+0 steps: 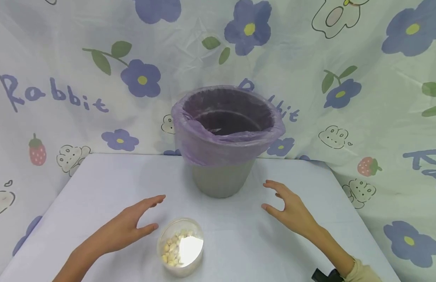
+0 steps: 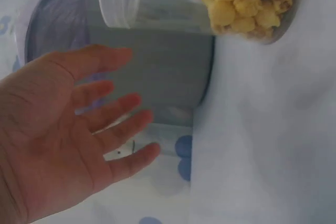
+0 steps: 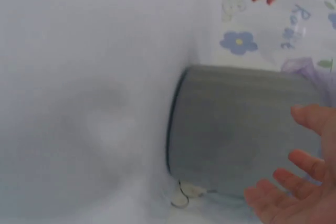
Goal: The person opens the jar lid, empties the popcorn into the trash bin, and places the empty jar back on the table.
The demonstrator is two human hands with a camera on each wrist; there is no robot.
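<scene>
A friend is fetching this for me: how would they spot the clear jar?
On the white table, find the large grey bin with its purple liner. Nearer the viewer, just right of the person's left hand, stands a small round jar. Unlike the opaque bin, it is see-through and shows yellow popcorn-like pieces inside.

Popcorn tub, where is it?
In the head view, the popcorn tub stands on the table just right of the left hand, in front of the bin.
</scene>
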